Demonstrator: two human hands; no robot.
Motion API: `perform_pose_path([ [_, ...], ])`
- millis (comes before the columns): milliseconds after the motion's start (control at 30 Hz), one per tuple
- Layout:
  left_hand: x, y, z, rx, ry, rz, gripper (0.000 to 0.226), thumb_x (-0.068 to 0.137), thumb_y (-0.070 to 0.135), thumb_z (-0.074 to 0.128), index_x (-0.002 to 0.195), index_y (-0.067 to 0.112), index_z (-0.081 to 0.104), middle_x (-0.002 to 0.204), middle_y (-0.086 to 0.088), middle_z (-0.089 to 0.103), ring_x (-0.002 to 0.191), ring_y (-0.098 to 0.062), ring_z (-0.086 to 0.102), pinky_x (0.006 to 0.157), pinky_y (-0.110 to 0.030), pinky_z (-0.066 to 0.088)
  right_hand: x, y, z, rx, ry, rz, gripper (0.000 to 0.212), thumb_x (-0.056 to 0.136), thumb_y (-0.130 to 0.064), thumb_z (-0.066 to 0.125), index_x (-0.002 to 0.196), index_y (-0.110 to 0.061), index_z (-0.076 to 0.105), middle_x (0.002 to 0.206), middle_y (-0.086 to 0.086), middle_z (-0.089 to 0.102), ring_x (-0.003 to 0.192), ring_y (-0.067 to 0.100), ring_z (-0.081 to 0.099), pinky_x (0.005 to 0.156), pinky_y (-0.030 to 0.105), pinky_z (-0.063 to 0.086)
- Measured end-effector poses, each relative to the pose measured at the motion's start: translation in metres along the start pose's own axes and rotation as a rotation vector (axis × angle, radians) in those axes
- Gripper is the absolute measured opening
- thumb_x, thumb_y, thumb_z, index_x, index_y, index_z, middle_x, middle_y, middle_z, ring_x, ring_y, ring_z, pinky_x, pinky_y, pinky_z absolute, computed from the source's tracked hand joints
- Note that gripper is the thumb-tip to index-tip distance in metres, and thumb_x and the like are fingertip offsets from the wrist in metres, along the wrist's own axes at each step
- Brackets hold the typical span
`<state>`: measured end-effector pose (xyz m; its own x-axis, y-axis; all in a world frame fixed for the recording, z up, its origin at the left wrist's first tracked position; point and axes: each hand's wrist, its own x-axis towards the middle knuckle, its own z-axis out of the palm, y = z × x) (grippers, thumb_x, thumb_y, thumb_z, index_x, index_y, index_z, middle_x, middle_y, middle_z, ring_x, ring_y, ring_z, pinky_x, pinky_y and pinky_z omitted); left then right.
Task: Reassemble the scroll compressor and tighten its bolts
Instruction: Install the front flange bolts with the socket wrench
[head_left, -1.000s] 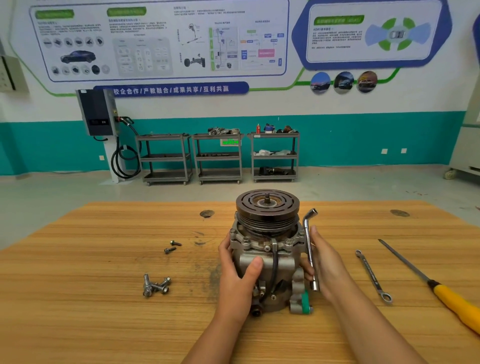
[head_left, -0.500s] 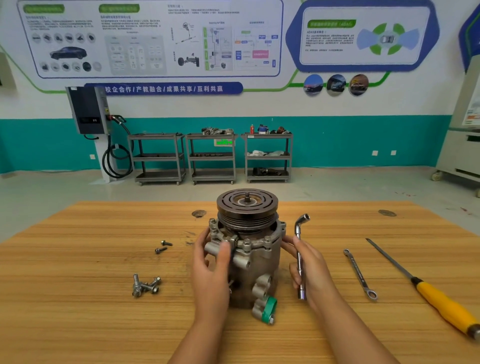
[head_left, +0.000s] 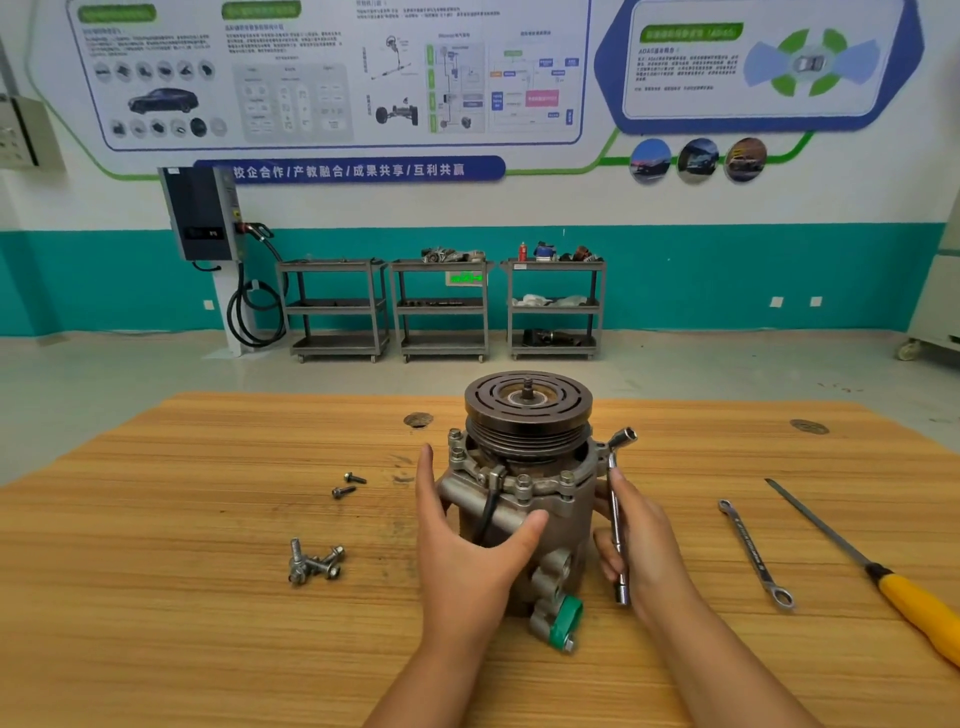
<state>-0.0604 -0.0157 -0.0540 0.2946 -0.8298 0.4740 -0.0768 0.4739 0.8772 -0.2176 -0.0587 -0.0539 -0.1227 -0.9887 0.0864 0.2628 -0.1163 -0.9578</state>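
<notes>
Moved: compressor (head_left: 524, 499) has turned about its upright axis since half a second ago, so its black cable now faces front, and the left thumb has slid from the flange down onto the housing
Compressor: upright on the table (head_left: 156, 571), pulley end up, green cap (head_left: 566, 621) low at the near right
Left hand (head_left: 467, 561): wrapped round the housing, fingers up along its left side, thumb laid across the front below the bolted flange
Right hand (head_left: 644, 551): clamped on the wrench (head_left: 616, 519), thumb pinning the shaft against the fingers; fingertips touch the housing's right side
Wrench: L-shaped, shaft nearly upright just beside the compressor, bent socket end up by the pulley rim
Between the grips: compressor sits squarely between both hands, held on the left, only touched on the right
Bolts (head_left: 314, 564): a heap left of the compressor, well apart from it
Small bolts (head_left: 349, 484): two, farther back on the left
Right side: spanner (head_left: 756, 556) lies flat, then a yellow-handled tool (head_left: 909, 603), both apart from the hands
</notes>
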Motion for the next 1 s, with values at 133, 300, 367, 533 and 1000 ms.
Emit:
perform_pose_path([
  [133,0.006,0.000,-0.003,-0.070,-0.077,-0.057,0.102,0.048,0.044,0.087,0.126,0.073,0.027,0.134,0.015,0.053,0.123,0.005,0.049,0.103,-0.024,0.045,0.002,-0.005,-0.014,-0.029,0.147,-0.037,0.043,0.100,-0.037,0.040,0.084,-0.003,0.063,0.082,0.010,0.074,0.025,0.009,0.029,0.029,0.015,0.025],
  [300,0.021,-0.008,-0.011,-0.045,-0.226,-0.122,0.109,0.046,0.051,0.086,0.132,0.071,0.022,0.137,-0.001,0.056,0.128,-0.017,0.051,0.106,-0.047,0.043,0.003,-0.016,-0.027,0.010,0.221,-0.055,0.039,0.101,-0.037,0.039,0.090,-0.008,0.062,0.083,0.005,0.075,0.026,0.008,0.031,0.029,0.016,0.027],
  [367,0.023,-0.010,-0.011,-0.043,-0.218,-0.129,0.110,0.048,0.047,0.084,0.135,0.069,0.020,0.135,0.002,0.058,0.125,-0.012,0.054,0.104,-0.043,0.046,0.001,-0.017,-0.026,0.072,0.185,-0.034,0.036,0.101,-0.037,0.039,0.093,-0.010,0.062,0.089,0.000,0.075,0.027,0.008,0.032,0.029,0.016,0.028],
  [533,0.027,-0.020,-0.020,-0.044,-0.070,-0.188,0.103,0.059,0.037,0.085,0.147,0.039,0.030,0.122,0.013,0.061,0.107,0.006,0.058,0.078,-0.009,0.050,-0.008,-0.011,-0.019,0.019,0.052,0.002,0.035,0.100,-0.037,0.039,0.094,-0.015,0.065,0.095,0.000,0.075,0.028,0.009,0.034,0.030,0.016,0.027],
  [1000,0.034,-0.027,-0.020,-0.105,0.044,-0.183,0.045,0.075,0.051,0.054,0.097,0.014,0.065,0.089,0.001,0.070,0.074,0.001,0.062,0.062,-0.013,0.047,-0.007,-0.020,-0.002,-0.076,-0.111,-0.119,0.044,0.075,-0.046,0.057,0.114,-0.028,0.060,0.053,-0.005,0.050,0.039,0.006,0.037,0.037,0.019,0.037],
])
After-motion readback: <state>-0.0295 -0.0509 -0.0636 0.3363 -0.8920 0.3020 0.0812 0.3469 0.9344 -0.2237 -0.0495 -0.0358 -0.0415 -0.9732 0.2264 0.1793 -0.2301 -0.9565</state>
